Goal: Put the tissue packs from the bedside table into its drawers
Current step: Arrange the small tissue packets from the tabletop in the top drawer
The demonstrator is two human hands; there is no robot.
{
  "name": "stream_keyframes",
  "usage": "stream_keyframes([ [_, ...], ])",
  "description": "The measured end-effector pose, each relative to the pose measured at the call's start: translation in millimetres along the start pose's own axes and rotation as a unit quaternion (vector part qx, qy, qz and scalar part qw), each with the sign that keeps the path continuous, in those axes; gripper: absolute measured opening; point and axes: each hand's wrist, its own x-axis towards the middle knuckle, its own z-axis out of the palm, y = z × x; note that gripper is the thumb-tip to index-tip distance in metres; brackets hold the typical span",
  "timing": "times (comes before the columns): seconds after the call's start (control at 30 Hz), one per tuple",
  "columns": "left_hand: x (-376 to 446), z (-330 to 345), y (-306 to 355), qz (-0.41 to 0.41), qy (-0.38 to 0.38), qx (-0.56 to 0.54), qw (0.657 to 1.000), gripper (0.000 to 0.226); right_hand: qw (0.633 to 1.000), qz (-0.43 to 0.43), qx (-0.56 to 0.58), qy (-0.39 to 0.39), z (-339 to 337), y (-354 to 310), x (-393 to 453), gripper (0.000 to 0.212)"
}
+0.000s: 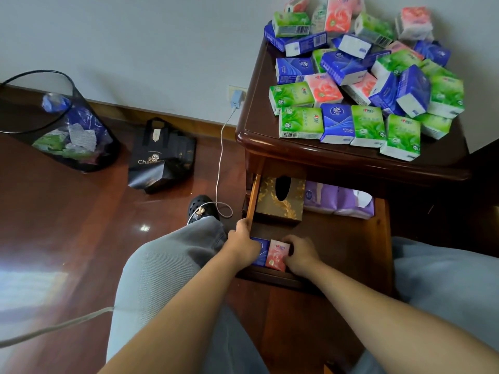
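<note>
- Reaching down into the open drawer of the bedside table, both hands work at its front left corner, where two small tissue packs stand side by side, touching.
- The left hand has its fingers curled over the blue pack, with the thumb up against the drawer's pale wooden side wall; most of that pack is hidden under the hand.
- The right hand has its fingers curled round the right edge of the pink pack, a glossy plastic-wrapped block printed with a flower pattern.
- Further back in the drawer sits a square tissue box in gold with leafy ornament and a dark oval slot on top; beside it to the right lie soft purple tissue packs in crinkled film, one torn open to show white.
- The table is dark, polished reddish wood with a rounded, moulded edge. Its top carries a loose heap of tissue packs in green, blue and pink wrappers, some flat, some tilted on others; the nearest row lies flat near the front edge.
- On the shiny wooden floor to the left stands a black mesh wastebasket holding crumpled wrappers, and near it a slumped black paper bag with gold print.
- A white cable runs from a pale blue charger on the wall down to the floor, looping beside a black clog.
- Grey ribbed trousers cover the person's knees.
</note>
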Motion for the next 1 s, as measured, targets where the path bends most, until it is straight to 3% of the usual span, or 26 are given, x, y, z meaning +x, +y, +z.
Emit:
stream_keyframes([
  [0.2, 0, -1, 2, 0.002, -0.007, 0.014, 1.000, 0.076, 0.999, -0.031, -0.031, -0.008, 6, -5, 8, 0.052],
  [0.37, -1, -2, 3, 0.005, -0.007, 0.033, 0.999, 0.076, 0.995, -0.049, -0.061, -0.058, 0, -10, 9, 0.062],
  [0.47, -9, 0, 5, 0.027, 0.040, 0.049, 0.998, 0.073, 0.994, -0.059, -0.051, -0.070, -12, -12, 2, 0.069],
  [0.6, -28, 3, 18, 0.115, 0.184, 0.102, 0.971, 0.051, 0.997, -0.076, -0.026, 0.017, -34, -11, -18, 0.060],
  [0.73, -45, -5, 55, 0.233, 0.267, 0.109, 0.929, 0.032, 0.979, -0.176, -0.004, 0.105, -81, -16, -49, 0.036],
  [0.9, -69, -12, 131, 0.351, 0.316, 0.141, 0.870, 0.030, 0.889, -0.308, -0.037, 0.336, -171, -27, -85, 0.030],
  [1.0, -76, -10, 171, 0.374, 0.322, 0.231, 0.838, 0.041, 0.848, -0.277, -0.141, 0.430, -220, -25, -97, 0.044],
])
